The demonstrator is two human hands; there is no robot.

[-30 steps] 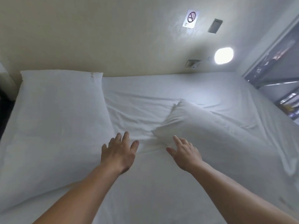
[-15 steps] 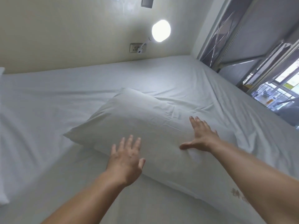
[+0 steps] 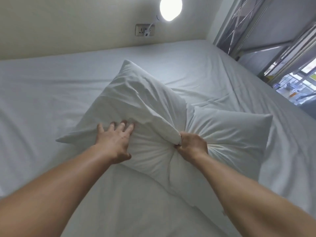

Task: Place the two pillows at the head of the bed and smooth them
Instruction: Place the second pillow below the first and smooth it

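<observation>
One white pillow (image 3: 136, 103) lies crumpled in the middle of the bed (image 3: 42, 103), skewed to the wall. My right hand (image 3: 192, 146) is clenched in a fist on a bunch of the pillow's cover at its middle, and folds radiate from the grip. My left hand (image 3: 114, 139) presses flat on the pillow's left half with fingers spread. The pillow's right half bulges out beyond my right fist. The second pillow is out of view.
A cream wall (image 3: 77, 23) runs along the far side of the bed, with a socket (image 3: 145, 29) and a lit round lamp (image 3: 170, 8). A metal window frame (image 3: 273, 40) borders the bed on the right.
The view has swung right, and the left pillow has left it. My right hand went from lying flat on the pillow to gripping its cover; my left hand has come down onto it.
</observation>
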